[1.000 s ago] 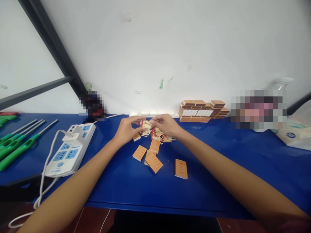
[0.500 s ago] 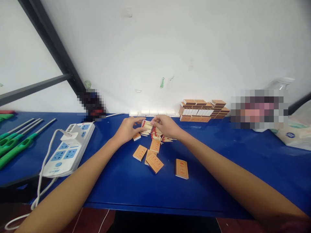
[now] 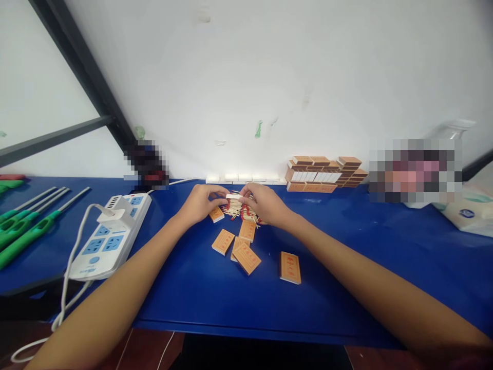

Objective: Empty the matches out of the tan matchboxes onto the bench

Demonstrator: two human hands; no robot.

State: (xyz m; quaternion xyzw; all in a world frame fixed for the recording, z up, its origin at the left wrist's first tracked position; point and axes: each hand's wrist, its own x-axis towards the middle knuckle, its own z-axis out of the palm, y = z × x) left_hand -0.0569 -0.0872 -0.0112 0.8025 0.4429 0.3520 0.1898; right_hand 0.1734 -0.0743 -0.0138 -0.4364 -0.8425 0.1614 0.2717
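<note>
Between the fingertips of both hands is a small white matchbox tray (image 3: 233, 197), its pale long side facing me; its contents are hidden at this angle. My left hand (image 3: 201, 202) pinches its left end, my right hand (image 3: 262, 200) its right end. Just below lies a heap of loose red-tipped matches (image 3: 249, 211), partly covered by the right hand. An orange matchbox cover (image 3: 216, 214) sits under the left fingers. Nearer me are several more orange matchbox covers (image 3: 247, 258), two of them overlapping, and one matchbox cover (image 3: 290, 267) apart on the right.
Stacked matchboxes (image 3: 319, 174) stand against the wall, with a row of white trays (image 3: 246, 180) to their left. A power strip (image 3: 110, 241) with a white cable and green lighters (image 3: 34, 236) occupy the left side. A tissue pack (image 3: 468, 210) lies far right on the blue table (image 3: 215, 303).
The tray has turned in my hands: its matches faced me before, and now its white side does. Both hands stay close together over the heap. The view has shifted slightly.
</note>
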